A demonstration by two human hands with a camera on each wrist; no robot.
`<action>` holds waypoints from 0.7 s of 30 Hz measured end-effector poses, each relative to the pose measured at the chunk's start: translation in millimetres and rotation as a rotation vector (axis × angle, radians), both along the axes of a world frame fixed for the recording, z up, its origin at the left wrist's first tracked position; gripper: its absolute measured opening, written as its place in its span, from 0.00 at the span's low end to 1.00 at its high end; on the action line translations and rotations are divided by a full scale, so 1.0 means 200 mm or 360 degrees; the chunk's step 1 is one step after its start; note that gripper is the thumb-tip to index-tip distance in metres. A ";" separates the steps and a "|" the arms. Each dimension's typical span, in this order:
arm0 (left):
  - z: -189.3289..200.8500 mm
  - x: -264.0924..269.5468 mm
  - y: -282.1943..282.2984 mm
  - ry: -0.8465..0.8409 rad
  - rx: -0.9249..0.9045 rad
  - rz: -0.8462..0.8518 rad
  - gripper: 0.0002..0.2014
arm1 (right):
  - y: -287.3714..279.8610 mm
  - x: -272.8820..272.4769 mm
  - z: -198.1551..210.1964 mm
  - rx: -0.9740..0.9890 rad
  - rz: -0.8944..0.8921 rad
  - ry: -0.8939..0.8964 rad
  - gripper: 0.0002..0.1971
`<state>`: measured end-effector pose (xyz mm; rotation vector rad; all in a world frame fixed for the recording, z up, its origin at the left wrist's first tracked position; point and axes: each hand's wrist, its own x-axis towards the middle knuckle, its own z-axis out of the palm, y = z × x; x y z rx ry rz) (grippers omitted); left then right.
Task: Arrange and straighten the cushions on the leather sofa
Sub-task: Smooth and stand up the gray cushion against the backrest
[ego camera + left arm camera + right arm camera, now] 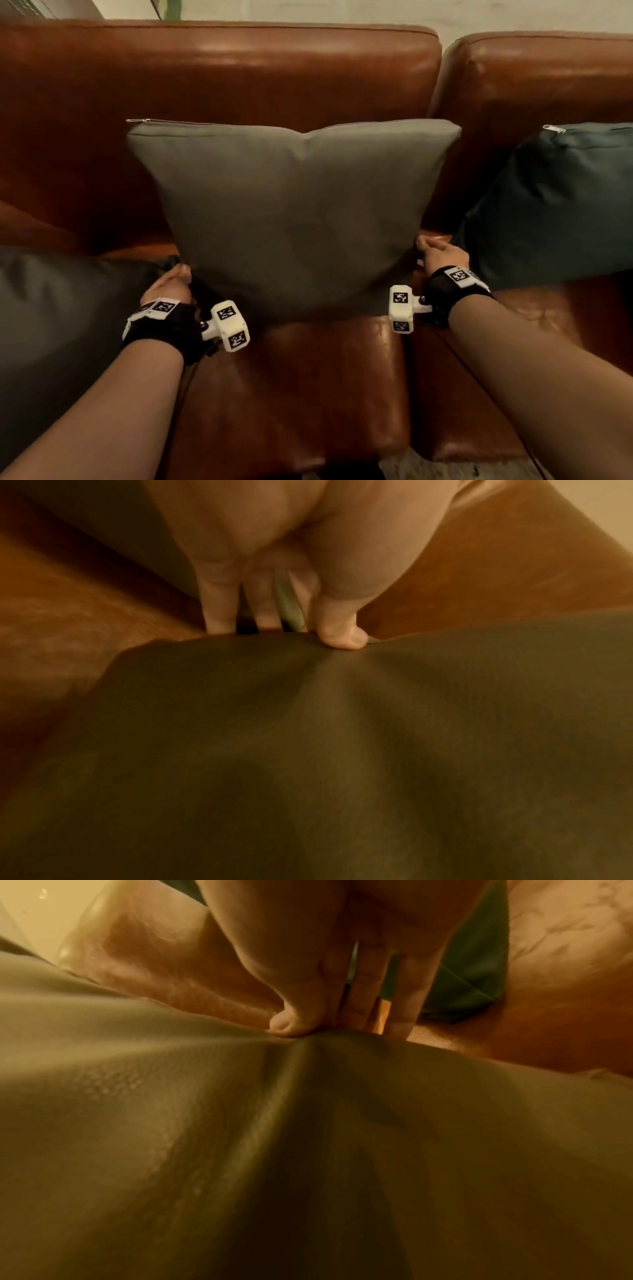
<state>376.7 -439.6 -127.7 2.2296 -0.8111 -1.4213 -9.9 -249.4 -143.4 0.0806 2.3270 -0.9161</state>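
A grey square cushion (291, 212) stands upright against the back of the brown leather sofa (219, 78), zip edge on top. My left hand (171, 282) pinches its lower left edge, thumb on the front and fingers behind; in the left wrist view my left hand (291, 634) creases the grey cushion (342, 750) there. My right hand (433, 251) pinches the lower right edge; in the right wrist view my right hand (325, 1031) pulls a fold in the grey cushion (240, 1150). A dark teal cushion (555, 202) leans at the right.
A dark grey cushion (61, 325) lies on the seat at the left, next to my left wrist. The brown seat (308, 383) shows in front of the grey cushion. A gap separates two sofa back sections (442, 68). Floor (445, 469) appears at the bottom.
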 end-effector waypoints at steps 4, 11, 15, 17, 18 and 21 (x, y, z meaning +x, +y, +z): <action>0.01 -0.04 0.09 -0.0049 -0.0145 -0.0004 0.14 | 0.07 -0.03 -0.08 -0.0062 0.0106 0.0002 0.13; -0.23 0.03 0.31 -0.0279 -0.0094 -0.0144 0.16 | 0.17 0.13 -0.18 0.0220 0.0622 -0.0253 0.09; -0.30 0.10 0.28 -0.0266 -0.0035 -0.0018 0.03 | 0.13 0.11 -0.20 0.0360 0.0556 -0.0092 0.13; -0.32 0.12 0.25 -0.0274 -0.0056 -0.0036 0.04 | 0.15 0.12 -0.17 0.0399 0.0526 -0.0044 0.13; -0.32 0.12 0.24 -0.0277 -0.0089 -0.0085 0.04 | 0.16 0.13 -0.16 0.0402 0.0503 -0.0029 0.12; -0.23 0.12 0.31 -0.0541 0.0015 -0.0233 0.12 | 0.18 0.15 -0.11 0.0390 0.0465 0.0044 0.13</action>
